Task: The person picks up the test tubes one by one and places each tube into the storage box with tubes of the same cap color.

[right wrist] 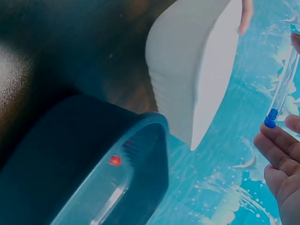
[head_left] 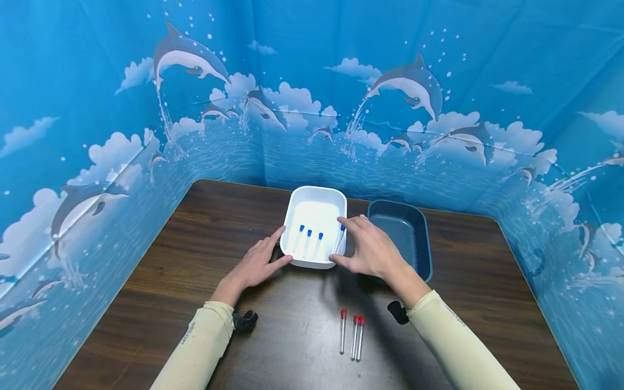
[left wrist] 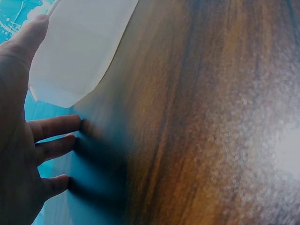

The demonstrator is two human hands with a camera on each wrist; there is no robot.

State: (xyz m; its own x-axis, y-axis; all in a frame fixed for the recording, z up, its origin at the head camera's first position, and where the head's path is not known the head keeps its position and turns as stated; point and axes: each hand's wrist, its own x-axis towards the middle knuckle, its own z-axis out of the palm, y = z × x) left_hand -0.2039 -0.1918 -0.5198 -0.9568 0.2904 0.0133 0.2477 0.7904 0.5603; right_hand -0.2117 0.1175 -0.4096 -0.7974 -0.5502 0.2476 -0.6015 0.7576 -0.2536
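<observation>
My right hand (head_left: 372,249) holds a clear test tube with a blue cap (right wrist: 280,91) by its two ends, over the right side of a white tray (head_left: 317,190). The capped end points toward the fingers, the other end toward the thumb. Three more blue-capped test tubes (head_left: 307,244) lie side by side in that tray. At the tray's left near corner is my left hand (head_left: 253,265), its thumb and forefinger spread along the rim. The other left fingers (left wrist: 54,126) extend close by the table beside the tray.
A dark blue-grey tray (head_left: 423,244) stands right of the white one, with a red-capped test tube (right wrist: 115,161) inside. Three red-capped test tubes (head_left: 342,331) lie on the wooden table (head_left: 195,244) nearer me. A dolphin-print curtain (head_left: 302,81) surrounds the table's far edges.
</observation>
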